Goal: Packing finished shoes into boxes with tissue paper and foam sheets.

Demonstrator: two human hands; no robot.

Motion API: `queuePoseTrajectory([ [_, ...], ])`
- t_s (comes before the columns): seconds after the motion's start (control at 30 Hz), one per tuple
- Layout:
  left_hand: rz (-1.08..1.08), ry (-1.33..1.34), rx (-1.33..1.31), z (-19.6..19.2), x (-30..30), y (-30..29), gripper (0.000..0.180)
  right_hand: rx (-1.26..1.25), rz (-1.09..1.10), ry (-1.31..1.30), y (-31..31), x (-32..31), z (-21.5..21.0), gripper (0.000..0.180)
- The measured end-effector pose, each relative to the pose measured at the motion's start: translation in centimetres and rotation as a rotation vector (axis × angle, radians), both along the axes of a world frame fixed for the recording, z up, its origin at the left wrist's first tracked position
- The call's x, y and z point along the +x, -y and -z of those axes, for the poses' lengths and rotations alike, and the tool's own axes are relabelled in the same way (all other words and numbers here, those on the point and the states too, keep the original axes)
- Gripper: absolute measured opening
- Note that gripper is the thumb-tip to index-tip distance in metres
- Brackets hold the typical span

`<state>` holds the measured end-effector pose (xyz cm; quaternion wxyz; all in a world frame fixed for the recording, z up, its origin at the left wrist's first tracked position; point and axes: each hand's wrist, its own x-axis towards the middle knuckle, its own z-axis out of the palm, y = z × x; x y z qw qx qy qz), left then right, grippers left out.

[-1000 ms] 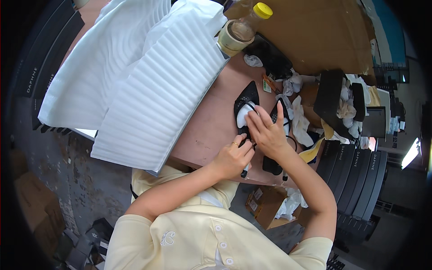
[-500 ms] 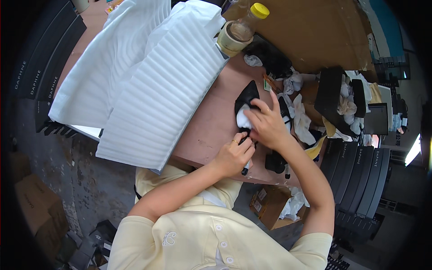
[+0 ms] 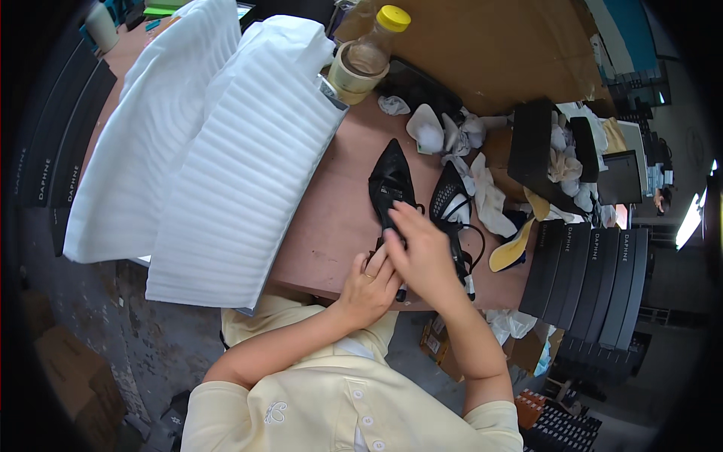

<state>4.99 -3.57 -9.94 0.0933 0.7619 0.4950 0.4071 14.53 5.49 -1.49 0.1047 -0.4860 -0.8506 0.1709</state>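
Observation:
A black pointed shoe (image 3: 391, 167) lies on the pink tabletop, its toe pointing away from me. My left hand (image 3: 367, 288) is closed around its heel end, partly covering the straps. Over the back of the same shoe is my right hand (image 3: 423, 255), fingers stretched and together, its fingertips at the shoe's opening. A second black shoe (image 3: 449, 186), with a mesh upper and thin straps, lies just to the right with something white inside. Beyond both shoes rests a white shoe insert (image 3: 426, 129).
A box lined with ribbed white foam sheet (image 3: 233, 181) stands at the left. Behind are a bottle with a yellow cap (image 3: 392, 19) in a tape roll (image 3: 355, 77), and crumpled paper. A black box of paper (image 3: 529, 143), a yellow insole (image 3: 512, 248) and stacked dark boxes (image 3: 584, 271) are on the right.
The white insert has left the shoe and now lies beyond it on the table. My right hand has come back toward the heel. The view has shifted, showing the second shoe more fully.

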Motion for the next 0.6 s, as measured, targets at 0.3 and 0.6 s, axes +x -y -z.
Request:
queuePoseTrajectory([
  [0.3, 0.106, 0.134, 0.038, 1.4, 0.1, -1.2, 0.035, 0.098, -0.209, 0.424, -0.9, -2.0, 3.0, 0.064],
  [0.6, 0.099, -0.018, 0.0, 0.9, 0.0, -0.8, 0.032, -0.267, 0.112, 0.178, -5.7, -3.9, 6.1, 0.065],
])
